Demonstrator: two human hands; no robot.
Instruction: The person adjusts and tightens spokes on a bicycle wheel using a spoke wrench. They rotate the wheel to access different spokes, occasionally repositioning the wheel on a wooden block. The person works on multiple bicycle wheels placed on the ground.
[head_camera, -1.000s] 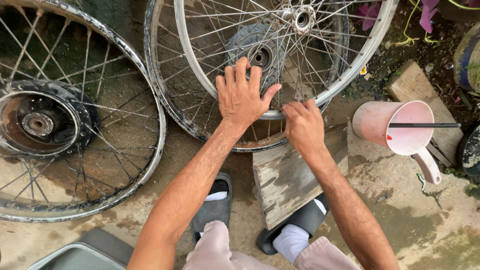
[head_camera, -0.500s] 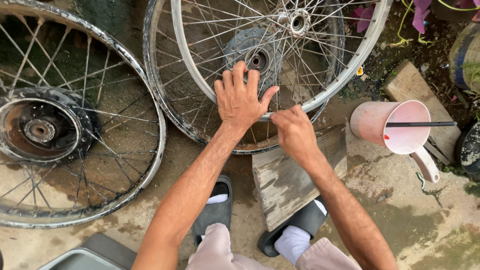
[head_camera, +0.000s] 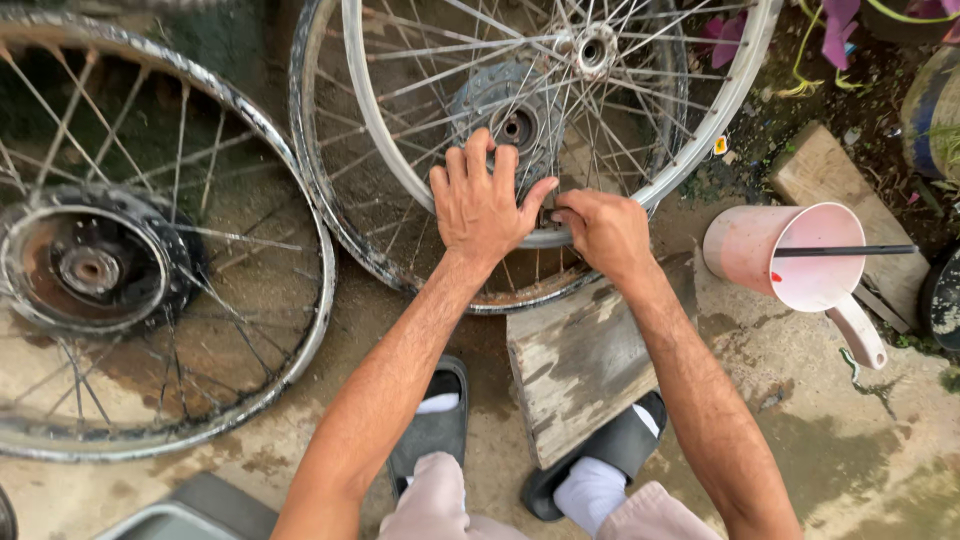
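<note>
While the head camera looks straight down, the left hand (head_camera: 482, 205) lies flat, fingers spread apart, on the near rim of the pale spoked wheel (head_camera: 400, 160), pressing it where it overlaps a darker wheel (head_camera: 330, 225) underneath. Just beside it, at its three o'clock, the right hand (head_camera: 603, 232) has its fingertips drawn together on something small at the rim, around a spoke end; what they pinch is hidden by the thumb, so I cannot tell whether it is a nipple or a small tool. The wheel's hub (head_camera: 592, 48) sits at twelve o'clock from the hands.

A third wheel with a rusty hub (head_camera: 88, 268) lies flat at nine o'clock, well apart. A worn wooden plank (head_camera: 578, 365) lies at six o'clock from the right hand, between the person's two dark sandals (head_camera: 432, 430). A pink plastic jug (head_camera: 790, 258) with a thin dark rod (head_camera: 845, 250) across its mouth lies at three o'clock on the damp concrete ground (head_camera: 820, 450).

As I judge it, the work in hand is at one spoke end on the rim, with the left hand steadying the wheel. A next move would call for a firm hold on the rim and a fine, controlled turn of the right fingertips.
</note>
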